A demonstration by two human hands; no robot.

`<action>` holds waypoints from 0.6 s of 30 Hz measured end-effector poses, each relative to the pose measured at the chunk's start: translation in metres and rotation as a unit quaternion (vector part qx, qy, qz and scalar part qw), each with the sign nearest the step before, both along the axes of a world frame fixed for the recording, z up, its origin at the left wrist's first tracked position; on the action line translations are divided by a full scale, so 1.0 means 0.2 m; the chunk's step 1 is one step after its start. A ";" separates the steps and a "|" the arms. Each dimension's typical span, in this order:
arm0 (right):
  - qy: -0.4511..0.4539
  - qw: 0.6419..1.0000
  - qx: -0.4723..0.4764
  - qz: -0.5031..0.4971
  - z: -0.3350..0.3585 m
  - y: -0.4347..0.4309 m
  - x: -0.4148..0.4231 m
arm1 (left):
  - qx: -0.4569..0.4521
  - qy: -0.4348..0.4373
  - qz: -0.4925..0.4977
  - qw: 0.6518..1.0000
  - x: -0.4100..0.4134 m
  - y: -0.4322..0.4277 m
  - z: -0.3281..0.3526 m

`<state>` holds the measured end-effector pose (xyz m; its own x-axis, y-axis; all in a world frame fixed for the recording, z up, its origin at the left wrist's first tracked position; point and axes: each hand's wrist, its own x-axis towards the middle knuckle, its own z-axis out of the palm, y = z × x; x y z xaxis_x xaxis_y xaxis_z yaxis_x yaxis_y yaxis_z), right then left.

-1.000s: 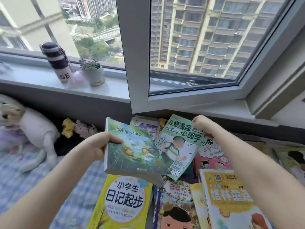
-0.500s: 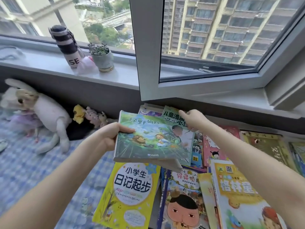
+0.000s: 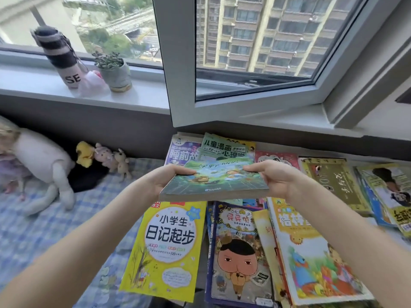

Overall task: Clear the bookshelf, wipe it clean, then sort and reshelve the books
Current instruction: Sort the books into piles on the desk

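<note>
On the left stretch of the white windowsill point(image 3: 142, 97) stands a striped bottle point(image 3: 59, 56) marked "SE". A soft pink object point(image 3: 92, 83) touches its base, and a small grey pot of green succulent point(image 3: 115, 74) sits just beside that, toward the white window frame point(image 3: 176, 63), with tall apartment blocks point(image 3: 266, 30) showing through the glass. Below, on the bed with its blue checked sheet point(image 3: 44, 232), a large white stuffed animal point(image 3: 42, 160) lies near the far left edge by the dark wall, while a yellow toy point(image 3: 84, 153), a pink bear point(image 3: 104, 155) and a tan bear point(image 3: 121, 162) sit in a row along the far edge, next to a black bundle point(image 3: 86, 177).
</note>
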<state>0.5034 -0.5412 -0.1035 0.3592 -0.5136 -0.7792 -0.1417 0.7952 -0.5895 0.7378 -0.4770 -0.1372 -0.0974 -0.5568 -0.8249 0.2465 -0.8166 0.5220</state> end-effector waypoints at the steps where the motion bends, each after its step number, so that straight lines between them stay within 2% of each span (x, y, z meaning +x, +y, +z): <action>1: 0.007 1.000 -0.006 -0.017 0.02 0.01 -0.04 | -0.012 -0.005 -0.005 1.000 -0.02 0.00 -0.03; 4: 0.006 0.997 -0.020 -0.070 0.11 0.04 -0.17 | -0.050 -0.015 -0.019 0.998 -0.04 0.01 -0.12; 6: -0.003 0.994 -0.019 -0.108 0.15 0.06 -0.28 | -0.042 -0.011 -0.017 0.999 -0.04 0.02 -0.15; 10: -0.020 0.981 -0.031 -0.192 0.20 0.10 -0.46 | -0.023 -0.071 -0.009 0.997 0.00 0.04 -0.19; 15: -0.013 0.969 -0.050 -0.243 0.21 0.20 -0.58 | -0.018 -0.093 -0.004 0.996 0.06 0.03 -0.21; 18: -0.050 0.953 -0.035 -0.297 0.20 0.23 -0.63 | -0.021 -0.105 -0.006 0.994 0.08 0.02 -0.23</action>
<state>0.3771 -0.4956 -0.0636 0.0602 -0.6985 -0.7131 0.3811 0.6763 -0.6303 0.7547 -0.4729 -0.1827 0.0678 -0.5911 -0.8038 0.1197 -0.7950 0.5947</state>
